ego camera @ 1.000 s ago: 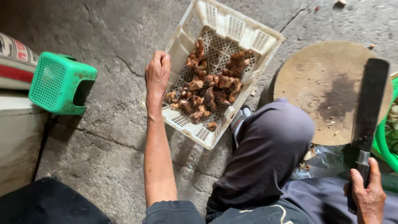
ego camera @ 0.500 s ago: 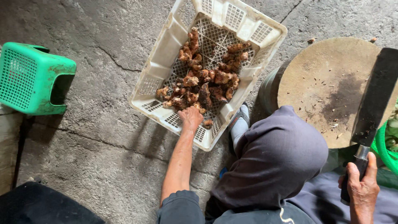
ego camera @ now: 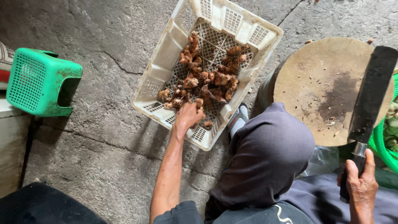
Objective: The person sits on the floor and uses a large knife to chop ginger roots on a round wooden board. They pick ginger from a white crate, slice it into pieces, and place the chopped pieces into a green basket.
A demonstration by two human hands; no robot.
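Note:
A white plastic crate lies tilted on the concrete floor with several brown knobbly roots in it. My left hand reaches into the crate's near end, its fingers curled down among the roots; whether it grips one I cannot tell. My right hand is shut on the handle of a big dark cleaver. The blade lies over the right side of a round wooden chopping block. My bent knee in dark cloth sits between crate and block.
A green plastic stool lies on its side at the left. A green basket rim shows at the right edge. A dark object fills the lower left corner. Cracked concrete floor lies in between.
My left hand has moved from the crate's outer left rim into the crate among the roots. The view has shifted left. My right hand keeps the cleaver over the block.

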